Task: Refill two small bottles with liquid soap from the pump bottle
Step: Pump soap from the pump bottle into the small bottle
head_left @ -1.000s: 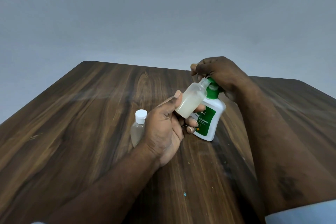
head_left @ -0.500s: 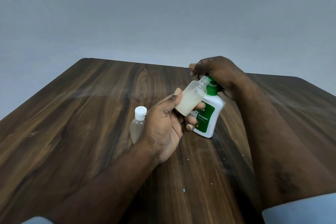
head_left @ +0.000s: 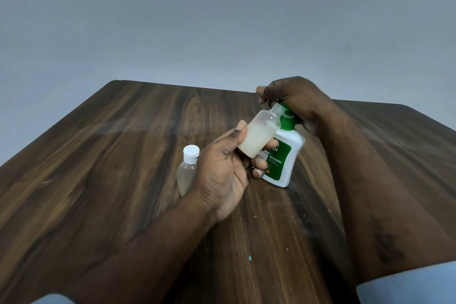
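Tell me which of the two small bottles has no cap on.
The bottle held in the left hand: its neck is open, tilted toward the pump bottle. The other bottle, behind that hand, has a white cap.

Dark wood-grain bench (head_left: 123, 180), smooth with a dull sheen. Frosted translucent plastic small bottle (head_left: 261, 133) in the left hand (head_left: 222, 175); beside it, glossy white-and-green plastic pump bottle (head_left: 283, 163).

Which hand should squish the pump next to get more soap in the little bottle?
The right hand. It rests on the green top of the pump bottle, fingers curled over it. The left hand is busy holding the open little bottle, tilted with its mouth at the spout.
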